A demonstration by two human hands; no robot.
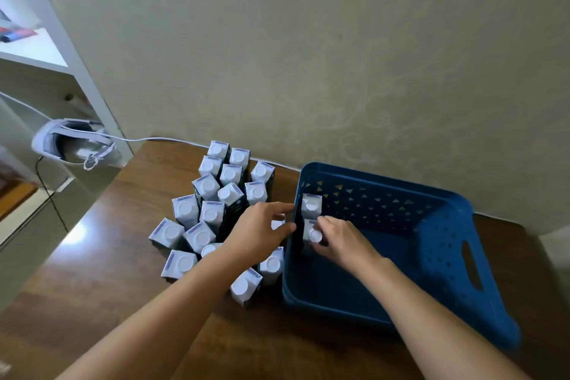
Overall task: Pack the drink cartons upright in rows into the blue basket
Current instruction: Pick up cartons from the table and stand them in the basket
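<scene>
Two small white-topped drink cartons standing upright inside deep blue perforated plastic basket (431,244), in a row along its left wall: far carton (311,205) w/ round white cap, near carton (310,233) just in front, touching or nearly so; right hand (339,239) reaching into basket, fingers curling round near carton's top, thumb side by its white screw cap (315,235), pinching it; left hand (262,230) hovering over loose cluster outside basket, fingers bent and spread, closing on a carton mostly hidden under palm; can't tell if grip is actually made; approx. a dozen and a half matching white-capped cartons w/ dark sides (212,213) standing upright in an uneven bunch on brown wooden tabletop (108,271), just left of basket; basket sitting on same table, near beige patterned wall (308,55); white headset w/ strap and cable (72,142) lying at table's far left by white shelving unit (71,49).
</scene>
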